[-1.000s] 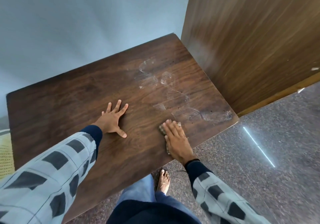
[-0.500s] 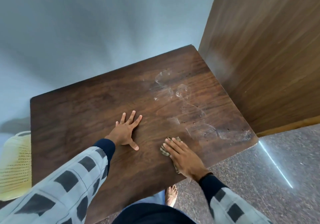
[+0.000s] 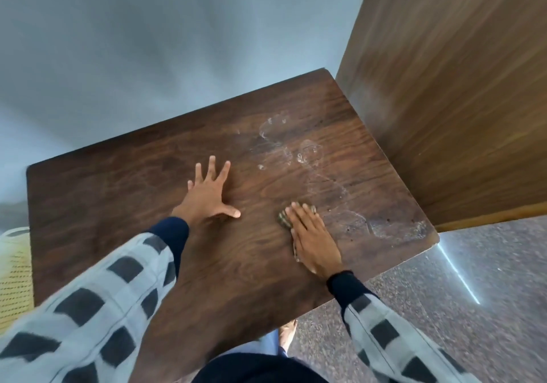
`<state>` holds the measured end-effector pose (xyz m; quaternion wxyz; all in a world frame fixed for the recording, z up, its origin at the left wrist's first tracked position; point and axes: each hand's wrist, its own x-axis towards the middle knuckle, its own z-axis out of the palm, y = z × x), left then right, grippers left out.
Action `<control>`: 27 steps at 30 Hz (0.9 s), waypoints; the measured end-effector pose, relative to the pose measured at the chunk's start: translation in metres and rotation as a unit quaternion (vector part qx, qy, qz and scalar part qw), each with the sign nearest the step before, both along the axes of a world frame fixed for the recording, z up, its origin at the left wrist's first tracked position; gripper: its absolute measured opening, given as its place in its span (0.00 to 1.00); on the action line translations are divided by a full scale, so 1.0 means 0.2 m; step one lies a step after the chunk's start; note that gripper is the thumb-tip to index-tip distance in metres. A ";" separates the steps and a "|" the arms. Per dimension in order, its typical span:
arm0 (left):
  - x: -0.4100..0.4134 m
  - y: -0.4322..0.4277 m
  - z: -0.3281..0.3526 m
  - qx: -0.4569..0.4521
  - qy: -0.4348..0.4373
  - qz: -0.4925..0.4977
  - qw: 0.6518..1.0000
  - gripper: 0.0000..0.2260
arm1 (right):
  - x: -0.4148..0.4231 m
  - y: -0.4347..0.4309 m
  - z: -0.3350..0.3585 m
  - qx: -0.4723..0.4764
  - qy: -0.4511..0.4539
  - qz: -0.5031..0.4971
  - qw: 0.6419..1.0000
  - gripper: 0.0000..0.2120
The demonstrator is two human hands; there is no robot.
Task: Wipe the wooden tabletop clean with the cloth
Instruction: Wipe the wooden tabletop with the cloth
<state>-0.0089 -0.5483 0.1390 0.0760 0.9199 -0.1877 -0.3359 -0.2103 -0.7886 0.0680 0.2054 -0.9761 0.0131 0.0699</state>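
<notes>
Right hand [image 3: 312,236] flat on cloth [image 3: 282,216], left hand [image 3: 207,194] splayed on wooden tabletop [image 3: 118,193]

Right hand [image 3: 314,242], cloth [image 3: 282,217] slid slightly left.

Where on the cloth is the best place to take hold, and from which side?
Probably grip the bunched edge of the cloth showing beside the right hand's fingertips, coming from above on its left. The rest lies flat, pressed under the palm on the wooden tabletop, so only that raised fringe offers purchase.

A pale blue wall [image 3: 148,57] stands behind, a wooden panel [image 3: 458,101] at right, speckled grey floor [image 3: 488,323] below.
</notes>
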 end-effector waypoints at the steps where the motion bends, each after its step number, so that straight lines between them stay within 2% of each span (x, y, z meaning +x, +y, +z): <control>1: 0.04 0.00 -0.01 0.004 0.001 0.008 1.000 0.63 | 0.08 0.03 0.00 -0.002 0.004 -0.043 0.999 0.25; 3: 0.11 0.02 -0.02 0.022 0.008 0.027 0.999 0.64 | 0.19 0.12 0.01 0.009 0.011 -0.076 0.997 0.25; 8: 0.21 0.07 -0.04 0.047 0.034 0.057 0.997 0.65 | 0.03 0.06 0.04 0.010 -0.008 0.119 0.993 0.25; 10: 0.21 0.08 -0.06 0.046 0.035 0.064 0.996 0.65 | 0.08 -0.02 0.03 0.010 0.002 0.091 0.996 0.25; 12: 0.22 0.08 -0.07 0.041 0.041 0.065 0.996 0.65 | 0.22 0.00 0.01 0.012 0.028 0.003 1.000 0.25; 14: 0.22 0.08 -0.08 0.038 0.036 0.067 0.996 0.65 | 0.36 0.10 0.01 -0.003 0.013 -0.064 0.998 0.25; 16: 0.23 0.07 -0.08 0.036 0.034 0.070 0.996 0.65 | 0.41 0.19 0.02 0.012 0.017 -0.048 0.999 0.25; 20: 0.22 0.09 -0.09 0.024 0.028 0.078 0.996 0.65 | 0.26 0.15 0.06 0.005 0.022 0.079 0.997 0.26; 22: 0.23 0.09 -0.09 0.025 0.027 0.077 0.996 0.65 | 0.32 0.07 0.04 0.008 0.013 0.062 0.998 0.25; 25: 0.23 0.08 -0.09 0.022 0.036 0.070 0.997 0.65 | 0.56 0.10 0.02 -0.001 0.017 -0.037 0.999 0.25; 27: 0.23 0.08 -0.09 0.021 0.035 0.074 0.996 0.65 | 0.68 0.19 0.03 0.005 0.017 -0.067 0.998 0.25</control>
